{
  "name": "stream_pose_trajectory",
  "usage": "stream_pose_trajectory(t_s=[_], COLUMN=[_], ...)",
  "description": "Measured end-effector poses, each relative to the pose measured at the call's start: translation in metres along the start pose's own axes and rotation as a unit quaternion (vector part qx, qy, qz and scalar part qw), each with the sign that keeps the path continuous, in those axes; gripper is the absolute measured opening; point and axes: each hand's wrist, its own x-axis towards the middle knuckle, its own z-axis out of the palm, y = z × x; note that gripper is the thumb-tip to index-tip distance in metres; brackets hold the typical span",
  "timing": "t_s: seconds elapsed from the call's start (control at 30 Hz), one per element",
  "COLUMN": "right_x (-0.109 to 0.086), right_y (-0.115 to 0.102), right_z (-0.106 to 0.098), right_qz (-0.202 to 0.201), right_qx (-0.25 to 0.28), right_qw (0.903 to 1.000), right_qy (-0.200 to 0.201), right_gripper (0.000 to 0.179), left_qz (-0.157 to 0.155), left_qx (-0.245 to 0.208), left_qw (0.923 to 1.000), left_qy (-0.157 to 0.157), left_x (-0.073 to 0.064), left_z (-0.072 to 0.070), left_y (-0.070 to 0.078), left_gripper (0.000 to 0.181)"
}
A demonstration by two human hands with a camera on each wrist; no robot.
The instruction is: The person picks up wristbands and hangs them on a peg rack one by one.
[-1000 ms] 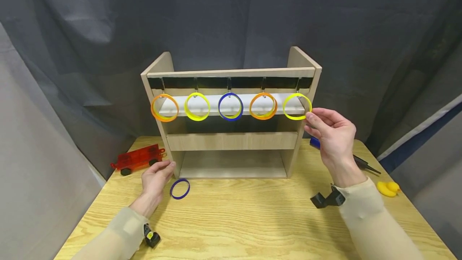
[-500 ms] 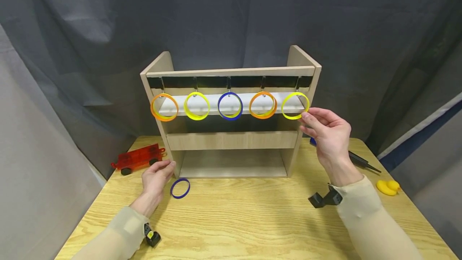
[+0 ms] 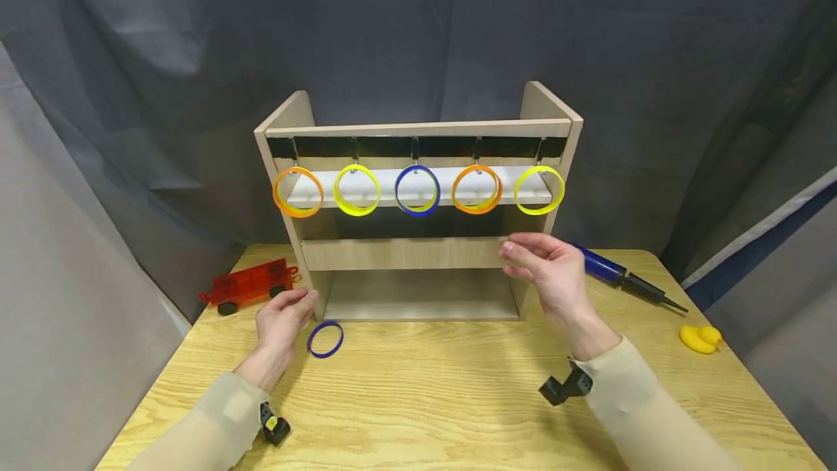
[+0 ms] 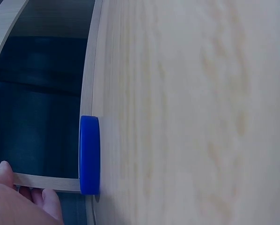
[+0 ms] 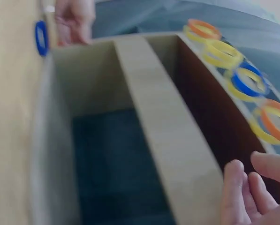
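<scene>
A small wooden shelf rack (image 3: pixel 418 254) stands on the table, with a row of rings hanging from hooks along its top. At the right end hangs a yellow ring (image 3: pixel 539 212); an orange ring (image 3: pixel 476 211) and a blue ring (image 3: pixel 417 214) hang left of it, each with yellow showing behind. My left hand (image 3: pixel 281 322) grips the lower left side panel between thumb and fingers. A loose blue ring (image 4: pixel 89 154) lies on the table close by. My right hand (image 3: pixel 549 271) holds nothing; its fingers are loosely curled before the right end of the middle board.
A red toy wagon (image 3: pixel 251 284) sits left of the rack. To the right lie a blue-and-black pump-like tool (image 3: pixel 600 266) and a yellow rubber duck (image 3: pixel 700 339). A dark curtain (image 3: pixel 418 27) hangs behind.
My right hand has let go of the rightmost yellow ring and moved down and left to the middle board. The ring now hangs by itself. My left hand has stayed put.
</scene>
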Motion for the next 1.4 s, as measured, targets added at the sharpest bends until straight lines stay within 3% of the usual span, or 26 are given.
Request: stream_pose_trajectory(t_s=[0.1, 0.2, 0.57, 0.83, 0.9, 1.13, 1.4], right_x=[-0.003, -0.004, -0.004, -0.004, -0.004, -0.003, -0.002], right_y=[0.020, 0.039, 0.107, 0.143, 0.148, 0.165, 0.176], right_z=[0.013, 0.028, 0.090, 0.125, 0.134, 0.167, 0.194], right_qz=[0.040, 0.076, 0.145, 0.186, 0.189, 0.177, 0.129], right_qx=[-0.050, -0.092, -0.182, -0.253, -0.269, -0.311, -0.398], right_qw=[0.9973, 0.9901, 0.9570, 0.9205, 0.9146, 0.9085, 0.8847], right_qy=[-0.035, -0.074, -0.173, -0.232, -0.236, -0.216, -0.207], right_gripper=[0.014, 0.022, 0.030, 0.020, 0.019, 0.014, 0.016], left_qz=[-0.001, 0.000, 0.002, -0.004, -0.001, 0.007, 0.006], left_qx=[-0.001, -0.005, -0.001, -0.001, -0.002, -0.005, -0.006], left_qw=[1.0000, 1.0000, 1.0000, 1.0000, 0.9999, 0.9999, 0.9999], left_qy=[-0.005, -0.001, 0.006, 0.006, 0.010, 0.013, 0.007], left_x=[0.000, 0.000, 0.000, 0.002, 0.002, 0.002, 0.003], left_z=[-0.001, 0.000, 0.000, 0.000, 0.000, -0.002, -0.001], left_y=[0.000, 0.000, 0.003, -0.001, -0.001, -0.002, -0.002], left_gripper=[0.009, 0.009, 0.009, 0.009, 0.009, 0.007, 0.008])
